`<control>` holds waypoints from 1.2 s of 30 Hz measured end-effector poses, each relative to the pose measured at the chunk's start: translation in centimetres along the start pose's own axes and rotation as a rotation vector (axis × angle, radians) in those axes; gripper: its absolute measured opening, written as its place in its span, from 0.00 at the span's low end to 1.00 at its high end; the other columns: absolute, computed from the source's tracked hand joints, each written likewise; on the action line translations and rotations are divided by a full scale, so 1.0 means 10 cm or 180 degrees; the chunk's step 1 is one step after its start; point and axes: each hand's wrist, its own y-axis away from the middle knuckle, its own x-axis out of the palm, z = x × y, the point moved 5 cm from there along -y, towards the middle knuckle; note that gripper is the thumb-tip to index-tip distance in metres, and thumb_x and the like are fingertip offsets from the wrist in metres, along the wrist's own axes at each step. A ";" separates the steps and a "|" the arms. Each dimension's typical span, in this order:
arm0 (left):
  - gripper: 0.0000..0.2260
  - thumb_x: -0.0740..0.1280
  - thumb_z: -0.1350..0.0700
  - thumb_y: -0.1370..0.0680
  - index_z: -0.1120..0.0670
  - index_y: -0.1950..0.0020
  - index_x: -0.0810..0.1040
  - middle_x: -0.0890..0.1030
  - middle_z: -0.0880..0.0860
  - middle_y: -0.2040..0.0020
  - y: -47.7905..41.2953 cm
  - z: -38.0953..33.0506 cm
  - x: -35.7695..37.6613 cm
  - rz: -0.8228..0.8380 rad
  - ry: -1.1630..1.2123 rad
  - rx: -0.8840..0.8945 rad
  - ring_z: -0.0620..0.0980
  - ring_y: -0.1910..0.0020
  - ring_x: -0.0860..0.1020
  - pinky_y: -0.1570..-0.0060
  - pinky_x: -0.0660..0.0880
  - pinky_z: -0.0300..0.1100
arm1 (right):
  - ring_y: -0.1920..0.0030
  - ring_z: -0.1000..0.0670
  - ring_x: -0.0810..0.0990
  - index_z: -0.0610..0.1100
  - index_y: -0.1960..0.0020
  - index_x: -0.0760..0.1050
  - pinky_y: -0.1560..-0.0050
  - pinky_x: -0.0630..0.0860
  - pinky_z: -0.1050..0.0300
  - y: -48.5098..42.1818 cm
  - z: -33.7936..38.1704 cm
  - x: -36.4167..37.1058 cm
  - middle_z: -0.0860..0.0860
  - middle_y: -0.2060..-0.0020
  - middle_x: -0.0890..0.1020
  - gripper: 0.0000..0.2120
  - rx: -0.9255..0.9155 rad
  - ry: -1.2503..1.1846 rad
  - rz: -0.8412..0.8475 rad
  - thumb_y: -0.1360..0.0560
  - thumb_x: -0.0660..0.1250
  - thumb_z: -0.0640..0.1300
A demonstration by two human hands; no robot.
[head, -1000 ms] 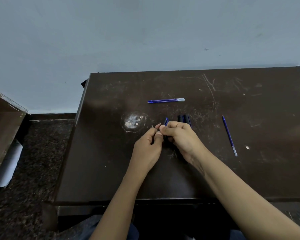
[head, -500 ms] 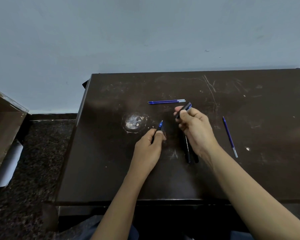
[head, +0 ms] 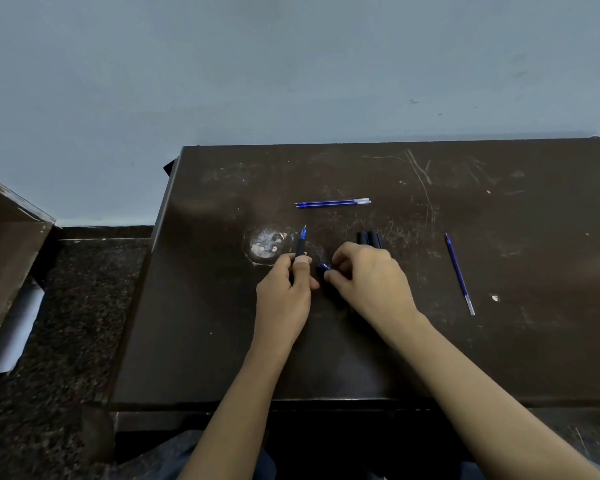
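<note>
The left hand grips a slim black pen with a blue tip over the dark wooden table, its long axis running away from the person, tip towards the wall; the right hand pinches a dark blue cap just beside it

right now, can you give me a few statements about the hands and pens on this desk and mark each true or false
1. The left hand grips a pen whose bare tip points away from the person. True.
2. Two blue refills lie side by side on the table, beyond both hands. True.
3. The single refill lies to the left of the left hand. False: it lies off to the right of the right hand.
4. The right hand lies flat and holds nothing. False: its curled fingers pinch a dark blue piece, seemingly a cap.
</note>
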 end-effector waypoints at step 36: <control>0.14 0.56 0.54 0.17 0.55 0.56 0.78 0.76 0.48 0.70 0.14 -0.28 0.13 0.1551 0.1860 -0.0395 0.39 0.78 0.63 0.79 0.58 0.31 | 0.72 0.53 0.72 0.39 0.47 0.80 0.72 0.73 0.60 -0.04 0.14 -0.07 0.39 0.60 0.76 0.12 0.0062 -0.4541 0.0969 0.28 0.67 0.43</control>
